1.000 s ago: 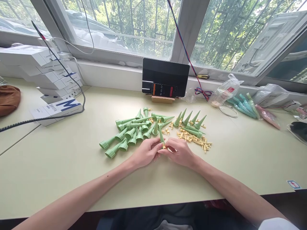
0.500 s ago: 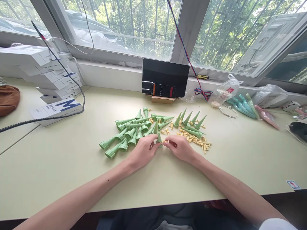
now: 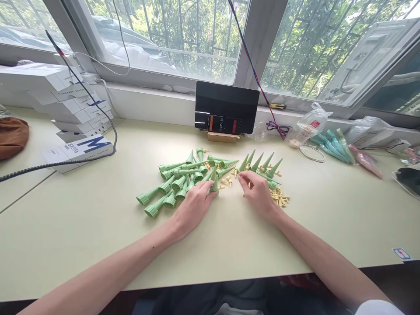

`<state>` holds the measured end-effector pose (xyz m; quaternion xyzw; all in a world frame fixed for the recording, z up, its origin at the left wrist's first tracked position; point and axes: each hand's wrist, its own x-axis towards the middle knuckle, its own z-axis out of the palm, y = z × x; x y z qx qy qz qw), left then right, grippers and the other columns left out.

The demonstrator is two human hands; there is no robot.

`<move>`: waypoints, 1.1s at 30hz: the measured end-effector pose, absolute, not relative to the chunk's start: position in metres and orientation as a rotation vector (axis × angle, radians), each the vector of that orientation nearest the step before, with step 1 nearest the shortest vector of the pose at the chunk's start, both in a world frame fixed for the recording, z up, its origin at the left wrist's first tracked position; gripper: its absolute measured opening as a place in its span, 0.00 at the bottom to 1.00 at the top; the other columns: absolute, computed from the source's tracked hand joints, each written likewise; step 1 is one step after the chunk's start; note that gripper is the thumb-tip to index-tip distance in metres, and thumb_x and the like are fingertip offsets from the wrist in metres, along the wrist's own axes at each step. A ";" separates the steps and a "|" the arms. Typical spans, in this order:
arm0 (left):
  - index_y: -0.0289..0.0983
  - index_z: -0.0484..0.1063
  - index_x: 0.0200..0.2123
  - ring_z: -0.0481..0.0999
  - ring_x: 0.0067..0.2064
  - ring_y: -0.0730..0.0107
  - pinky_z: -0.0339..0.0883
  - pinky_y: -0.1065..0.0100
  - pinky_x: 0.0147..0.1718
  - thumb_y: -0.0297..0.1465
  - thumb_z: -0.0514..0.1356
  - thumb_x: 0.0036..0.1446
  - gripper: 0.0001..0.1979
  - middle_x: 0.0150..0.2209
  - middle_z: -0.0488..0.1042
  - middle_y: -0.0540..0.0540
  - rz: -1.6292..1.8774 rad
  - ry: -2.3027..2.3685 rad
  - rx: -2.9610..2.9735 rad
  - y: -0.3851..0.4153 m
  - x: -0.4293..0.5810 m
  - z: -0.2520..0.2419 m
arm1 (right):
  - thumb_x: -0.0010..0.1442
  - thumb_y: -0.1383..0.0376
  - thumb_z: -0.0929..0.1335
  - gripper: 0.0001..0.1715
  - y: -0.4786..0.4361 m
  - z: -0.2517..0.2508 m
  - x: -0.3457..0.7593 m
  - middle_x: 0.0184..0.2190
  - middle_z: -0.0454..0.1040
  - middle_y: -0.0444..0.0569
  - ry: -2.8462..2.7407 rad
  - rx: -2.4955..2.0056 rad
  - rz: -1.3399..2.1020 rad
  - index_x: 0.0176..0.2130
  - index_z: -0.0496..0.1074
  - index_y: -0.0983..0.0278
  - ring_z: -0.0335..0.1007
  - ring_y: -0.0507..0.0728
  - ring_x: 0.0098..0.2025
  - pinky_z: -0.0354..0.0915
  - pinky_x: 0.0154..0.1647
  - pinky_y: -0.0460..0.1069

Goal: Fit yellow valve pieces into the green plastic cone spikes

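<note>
My left hand [image 3: 196, 202] grips a green plastic cone-shaped spike [image 3: 215, 183] standing point up on the table, with a small yellow piece [image 3: 221, 187] sticking out of its right side. Another spike point shows just behind it. To the right, my right hand [image 3: 257, 192] hovers by a row of upright green spikes [image 3: 255, 162], thumb and index finger close together; whether anything is between them is hidden. Beneath and behind this hand lies a pile of yellow tap-like pieces [image 3: 281, 199], partly covered. Several loose green spikes [image 3: 180, 183] lie heaped left of my left hand.
A phone [image 3: 226, 124] showing a timer leans on a black tablet [image 3: 226, 103] at the back. White boxes [image 3: 77, 109] are stacked at left, a black cable [image 3: 113, 131] before them. Plastic bags [image 3: 308, 124] and coloured packets [image 3: 333, 144] lie at right.
My right hand has moved away from the held spike, right and slightly up, toward the upright spikes. The yellow piece now sticks out of the spike in my left hand, free of the right fingers.
</note>
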<state>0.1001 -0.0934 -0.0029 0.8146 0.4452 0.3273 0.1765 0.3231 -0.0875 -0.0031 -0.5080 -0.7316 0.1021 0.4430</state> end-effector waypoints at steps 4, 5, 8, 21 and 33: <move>0.38 0.66 0.44 0.69 0.26 0.73 0.65 0.68 0.32 0.31 0.62 0.60 0.11 0.40 0.74 0.47 0.996 1.296 2.236 -0.098 0.101 -0.002 | 0.68 0.63 0.63 0.11 -0.082 -0.003 0.329 0.34 0.75 0.51 -1.807 -1.283 0.162 0.39 0.73 0.64 0.67 0.55 0.28 0.65 0.32 0.50; 0.38 0.65 0.42 0.68 0.25 0.74 0.65 0.69 0.30 0.32 0.63 0.59 0.11 0.39 0.73 0.48 1.019 1.304 2.217 -0.101 0.101 -0.001 | 0.68 0.64 0.63 0.10 -0.081 -0.004 0.330 0.35 0.74 0.51 -1.816 -1.291 0.148 0.40 0.73 0.64 0.67 0.55 0.29 0.65 0.33 0.50; 0.38 0.63 0.37 0.65 0.24 0.76 0.61 0.71 0.27 0.35 0.61 0.61 0.10 0.33 0.70 0.51 1.107 1.313 2.238 -0.108 0.103 0.003 | 0.67 0.65 0.63 0.10 -0.079 -0.006 0.331 0.36 0.74 0.52 -1.870 -1.285 0.130 0.44 0.73 0.64 0.70 0.57 0.35 0.67 0.39 0.52; 0.37 0.66 0.23 0.61 0.20 0.74 0.48 0.66 0.22 0.30 0.51 0.68 0.18 0.21 0.64 0.51 0.658 0.563 2.683 -0.120 0.107 -0.001 | 0.67 0.70 0.63 0.13 -0.079 -0.011 0.326 0.40 0.72 0.52 -2.183 -1.169 0.107 0.43 0.76 0.60 0.65 0.60 0.42 0.64 0.47 0.57; 0.37 0.64 0.22 0.60 0.21 0.74 0.47 0.67 0.23 0.30 0.50 0.68 0.19 0.20 0.65 0.51 0.607 0.624 2.747 -0.120 0.106 0.002 | 0.66 0.72 0.63 0.08 -0.079 -0.013 0.327 0.40 0.70 0.53 -2.190 -1.272 0.142 0.38 0.71 0.62 0.64 0.61 0.45 0.62 0.48 0.57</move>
